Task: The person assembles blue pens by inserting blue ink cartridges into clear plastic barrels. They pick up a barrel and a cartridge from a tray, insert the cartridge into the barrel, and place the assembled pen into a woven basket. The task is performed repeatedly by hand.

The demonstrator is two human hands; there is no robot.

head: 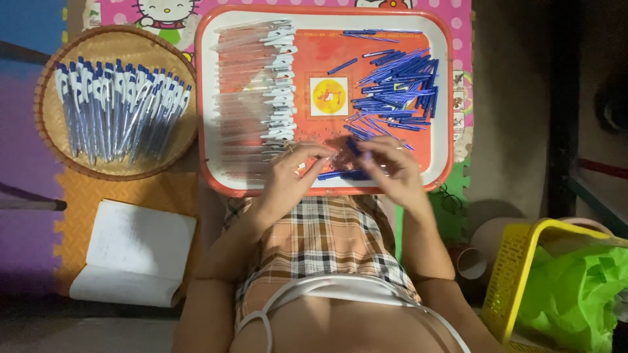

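A red tray (441,98) lies on my lap and the mat. A row of clear pen barrels with white clips (261,85) fills its left half. A heap of blue pen refills (396,88) lies on its right half. My left hand (291,173) and my right hand (392,167) meet over the tray's near edge, fingers pinched together on small pen parts. A few blue refills (343,174) lie on the tray between the two hands. What exactly each fingertip holds is too small to tell.
A round woven basket (55,78) at the left holds several assembled blue-and-white pens (121,108). An open notebook (134,252) lies on the orange foam mat. At the right stands a yellow plastic basket (517,271) with a green bag (575,297).
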